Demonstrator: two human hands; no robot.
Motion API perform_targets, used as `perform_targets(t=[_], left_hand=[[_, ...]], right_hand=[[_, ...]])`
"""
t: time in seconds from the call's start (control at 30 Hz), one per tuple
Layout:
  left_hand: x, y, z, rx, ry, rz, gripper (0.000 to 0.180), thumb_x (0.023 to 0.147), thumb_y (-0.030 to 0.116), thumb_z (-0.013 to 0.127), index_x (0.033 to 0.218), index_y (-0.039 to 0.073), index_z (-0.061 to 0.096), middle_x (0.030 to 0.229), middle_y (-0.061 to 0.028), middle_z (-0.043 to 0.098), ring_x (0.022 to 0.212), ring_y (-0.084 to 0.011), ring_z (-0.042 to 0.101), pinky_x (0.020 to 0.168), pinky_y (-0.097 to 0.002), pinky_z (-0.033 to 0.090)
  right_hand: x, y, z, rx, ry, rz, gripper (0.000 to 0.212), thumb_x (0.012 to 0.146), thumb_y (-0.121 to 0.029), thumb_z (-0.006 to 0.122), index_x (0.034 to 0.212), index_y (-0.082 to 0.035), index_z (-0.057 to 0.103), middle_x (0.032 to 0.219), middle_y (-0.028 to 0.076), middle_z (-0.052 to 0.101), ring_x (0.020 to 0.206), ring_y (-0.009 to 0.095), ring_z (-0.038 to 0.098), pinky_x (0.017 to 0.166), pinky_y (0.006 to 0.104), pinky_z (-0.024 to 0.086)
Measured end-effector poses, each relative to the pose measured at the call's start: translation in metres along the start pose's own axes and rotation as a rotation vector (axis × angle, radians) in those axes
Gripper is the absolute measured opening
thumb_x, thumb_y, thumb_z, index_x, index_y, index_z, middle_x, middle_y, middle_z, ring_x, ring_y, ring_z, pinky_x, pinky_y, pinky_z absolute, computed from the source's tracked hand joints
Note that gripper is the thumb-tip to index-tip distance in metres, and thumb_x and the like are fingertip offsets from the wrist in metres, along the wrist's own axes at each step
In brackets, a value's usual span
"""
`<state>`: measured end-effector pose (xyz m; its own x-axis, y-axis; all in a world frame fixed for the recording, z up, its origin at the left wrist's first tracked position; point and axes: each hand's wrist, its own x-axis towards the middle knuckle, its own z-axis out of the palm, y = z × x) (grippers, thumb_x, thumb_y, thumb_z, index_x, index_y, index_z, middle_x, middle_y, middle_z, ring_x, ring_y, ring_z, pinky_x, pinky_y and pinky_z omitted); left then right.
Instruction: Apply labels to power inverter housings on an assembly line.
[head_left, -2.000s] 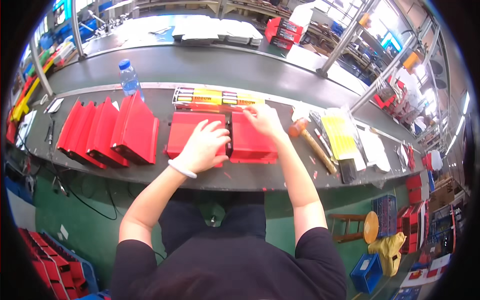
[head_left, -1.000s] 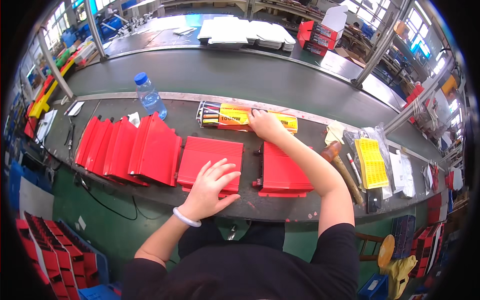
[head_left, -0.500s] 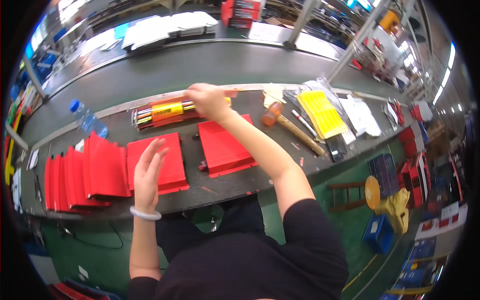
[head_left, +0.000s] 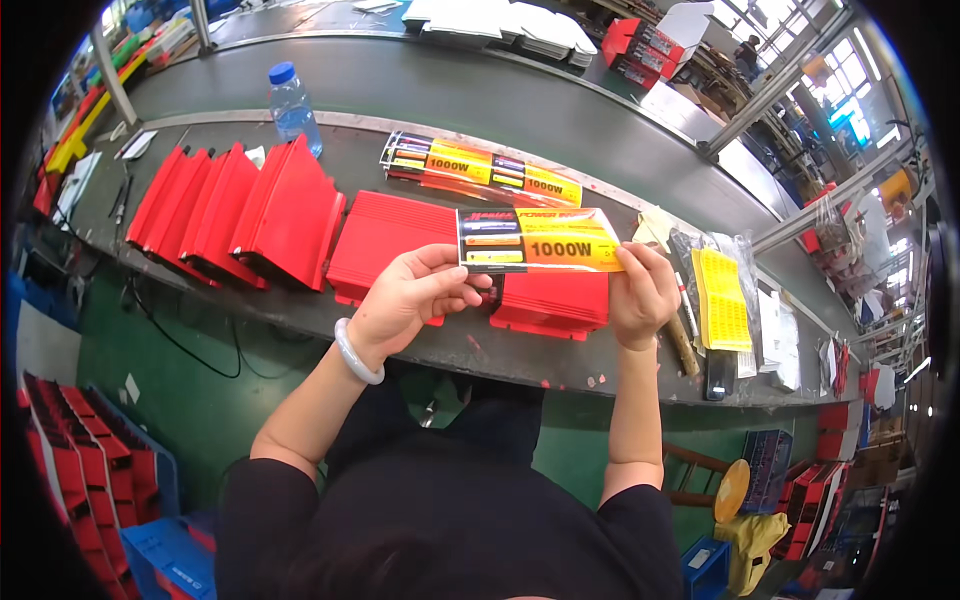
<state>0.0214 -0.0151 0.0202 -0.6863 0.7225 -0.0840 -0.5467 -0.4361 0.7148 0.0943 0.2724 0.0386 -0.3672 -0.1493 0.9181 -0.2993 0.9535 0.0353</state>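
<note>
A yellow, black and red printed label (head_left: 560,240) is stretched between my two hands above the bench, its printed face up. My right hand (head_left: 645,295) pinches its right end between thumb and fingers. At its lower left corner, my left hand (head_left: 415,300) holds the edge with the fingertips. Below the label lie two ribbed red metal casings, a left one (head_left: 385,235) and a right one (head_left: 550,300), both partly hidden by the label and my hands. Behind them rests a stack of similar labels (head_left: 470,170) on a red backing.
Several red casings (head_left: 290,215) lean upright in a row at left, with a blue-capped water bottle (head_left: 294,110) behind. At right lie a mallet handle (head_left: 683,345), a yellow sheet (head_left: 722,300) and a black phone (head_left: 719,375). A conveyor belt (head_left: 400,75) runs beyond the bench.
My right hand has come back from the label stack with one label. My left hand has moved right to the label's other end. The view has turned, shifting the bench in the picture.
</note>
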Motion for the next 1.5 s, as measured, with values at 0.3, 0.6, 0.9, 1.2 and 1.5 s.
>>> perform_targets(t=[0.3,0.6,0.9,1.2,1.5], left_hand=[[-0.002,-0.01,-0.003,0.327,0.101,0.126,0.006,0.09,0.003,0.063,0.095,0.001,0.064,0.085,-0.0103,0.069,0.068,-0.0116,0.065,0.063,-0.0243,0.055],[-0.003,-0.026,-0.001,0.315,0.094,0.254,0.015,0.088,0.003,0.065,0.101,-0.003,0.068,0.086,-0.0095,0.071,0.075,-0.0123,0.068,0.064,-0.0204,0.052],[-0.011,-0.024,0.005,0.521,0.091,0.246,0.013,0.089,0.001,0.063,0.098,-0.006,0.068,0.086,-0.0096,0.07,0.075,-0.0136,0.068,0.07,-0.0241,0.054],[-0.02,-0.039,0.023,0.911,0.079,0.461,0.004,0.082,-0.007,0.065,0.086,-0.006,0.064,0.075,-0.0068,0.066,0.069,-0.0108,0.063,0.066,-0.023,0.05],[-0.019,-0.045,0.032,0.886,0.052,0.45,0.004,0.084,-0.007,0.064,0.088,-0.006,0.064,0.078,-0.0052,0.065,0.071,-0.0094,0.06,0.068,-0.0215,0.048]], right_hand=[[-0.007,-0.008,-0.005,-0.001,-0.108,0.12,0.025,0.067,0.004,0.067,0.09,-0.003,0.07,0.092,0.01,0.066,0.08,0.026,0.064,0.069,0.0344,0.051],[0.021,-0.106,0.03,0.612,-0.318,0.379,0.02,0.071,-0.005,0.075,0.091,-0.005,0.069,0.088,0.009,0.065,0.081,0.027,0.064,0.071,0.0352,0.051],[0.014,-0.116,0.018,0.466,-0.282,0.371,0.016,0.07,-0.003,0.076,0.084,-0.003,0.068,0.085,0.009,0.067,0.073,0.025,0.067,0.065,0.0323,0.053],[0.003,-0.126,-0.019,0.284,-0.314,0.33,0.014,0.072,-0.013,0.072,0.081,-0.007,0.065,0.085,0.004,0.066,0.071,0.02,0.066,0.062,0.0315,0.051],[-0.002,-0.126,-0.025,0.227,-0.322,0.381,0.014,0.073,-0.013,0.07,0.081,-0.006,0.062,0.085,0.004,0.064,0.069,0.021,0.065,0.063,0.0314,0.052]])
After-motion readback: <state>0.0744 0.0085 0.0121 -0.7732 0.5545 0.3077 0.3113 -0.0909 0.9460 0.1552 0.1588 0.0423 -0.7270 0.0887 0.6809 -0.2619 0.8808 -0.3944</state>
